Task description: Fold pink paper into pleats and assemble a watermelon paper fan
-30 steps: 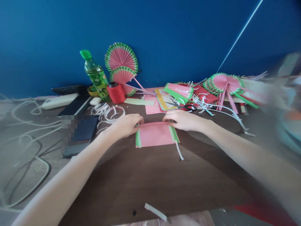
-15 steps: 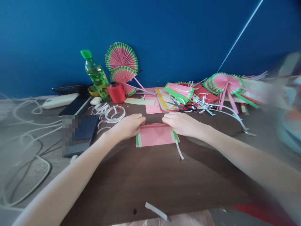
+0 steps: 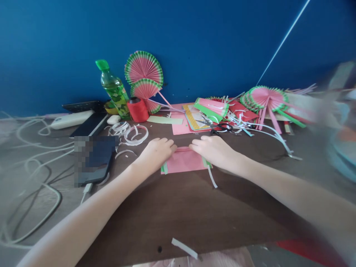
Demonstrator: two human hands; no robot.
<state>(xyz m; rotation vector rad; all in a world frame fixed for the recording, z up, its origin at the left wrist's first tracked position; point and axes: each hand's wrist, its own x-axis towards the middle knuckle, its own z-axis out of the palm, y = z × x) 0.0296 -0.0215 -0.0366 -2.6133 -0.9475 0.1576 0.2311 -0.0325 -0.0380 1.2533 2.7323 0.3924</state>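
A pink sheet of paper (image 3: pixel 185 161) with green and pale green bands at its two ends lies on the dark brown table. Its far edge is folded over in a narrow strip. My left hand (image 3: pixel 160 151) is closed on the left part of that fold, fingers curled over it. On the right part, my right hand (image 3: pixel 207 148) pinches the same fold. The fingertips of both hands are partly hidden. A thin white strip (image 3: pixel 213 176) sticks out from the sheet's right end toward me.
Behind the hands lie scissors (image 3: pixel 219 127), a pink sheet (image 3: pixel 180 128) and white paper scraps. Pleated paper fans (image 3: pixel 144 68) lean on the blue wall near a green bottle (image 3: pixel 114 87) and red thread spool (image 3: pixel 138 109). At left are a phone (image 3: pixel 98 159), tape rings (image 3: pixel 136 134) and cables.
Both hands have moved inward along the fold, closer to each other, and slightly toward me. They now cover more of the sheet's far edge.
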